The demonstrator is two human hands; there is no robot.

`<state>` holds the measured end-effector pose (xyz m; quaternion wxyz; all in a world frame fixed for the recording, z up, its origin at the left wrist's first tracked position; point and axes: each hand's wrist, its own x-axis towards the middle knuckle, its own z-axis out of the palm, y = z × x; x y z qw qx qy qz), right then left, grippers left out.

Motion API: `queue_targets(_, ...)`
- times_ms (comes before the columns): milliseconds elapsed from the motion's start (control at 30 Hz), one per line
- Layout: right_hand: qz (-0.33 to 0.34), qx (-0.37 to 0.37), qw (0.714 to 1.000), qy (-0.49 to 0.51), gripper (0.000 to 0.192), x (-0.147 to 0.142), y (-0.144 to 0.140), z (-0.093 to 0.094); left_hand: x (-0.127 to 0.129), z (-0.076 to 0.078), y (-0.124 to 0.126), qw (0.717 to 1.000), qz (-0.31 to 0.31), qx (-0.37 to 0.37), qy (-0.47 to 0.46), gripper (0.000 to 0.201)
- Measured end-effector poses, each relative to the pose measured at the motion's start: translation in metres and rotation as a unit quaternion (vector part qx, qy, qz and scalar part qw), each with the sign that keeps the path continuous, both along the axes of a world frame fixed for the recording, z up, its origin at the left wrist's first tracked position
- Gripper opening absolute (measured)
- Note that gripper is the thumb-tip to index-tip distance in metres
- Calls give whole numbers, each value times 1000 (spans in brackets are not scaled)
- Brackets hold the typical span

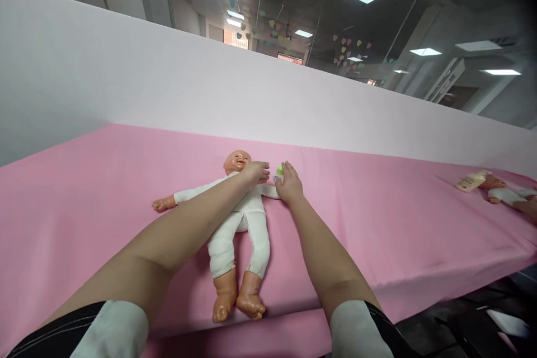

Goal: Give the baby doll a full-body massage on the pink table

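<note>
A baby doll lies on its back, with a hard head, hands and feet and a white cloth body. My left hand is above the doll's upper chest, fingers stretched out to the right and holding nothing. Beside the doll's outstretched arm, my right hand is curled around the right side of a small white container with a bright green cap. My thumb is across its lower front. The doll's hand on that side is hidden behind my right hand.
Pink cloth covers the long table, which ends at a near edge. A low white partition with glass above runs along the back. Far right are a pale yellow bottle, another doll and part of another person's arm.
</note>
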<state>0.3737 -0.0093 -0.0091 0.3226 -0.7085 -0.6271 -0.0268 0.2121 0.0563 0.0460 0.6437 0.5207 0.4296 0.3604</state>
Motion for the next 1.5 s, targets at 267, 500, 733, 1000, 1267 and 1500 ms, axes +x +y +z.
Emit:
queue_targets(267, -7, -38, 999, 20, 75, 4, 0, 1, 48, 3, -12, 995, -8, -95, 35, 23)
queue_targets(500, -11, -36, 999, 21, 75, 2, 0, 2, 44, 7, -13, 995, 11, -101, -12, 21)
queue_targets(733, -25, 53, 998, 28, 69, 7, 2, 0, -4, 19, -28, 988, 54, -66, -131, 18)
queue_targets(1000, 245, 172, 949, -103, 61, -76, -10, 44, -55, 28, -44, 938, 114, -105, -311, 31)
queue_targets(1267, 271, 8, 952, -144, 73, -103, -23, 56, -87, 38, -26, 919, 65, -125, -369, 58)
queue_targets(1500, 380, 21, 922, -74, 98, -131, -54, 57, -93, 35, -26, 899, 57, -109, -419, 74)
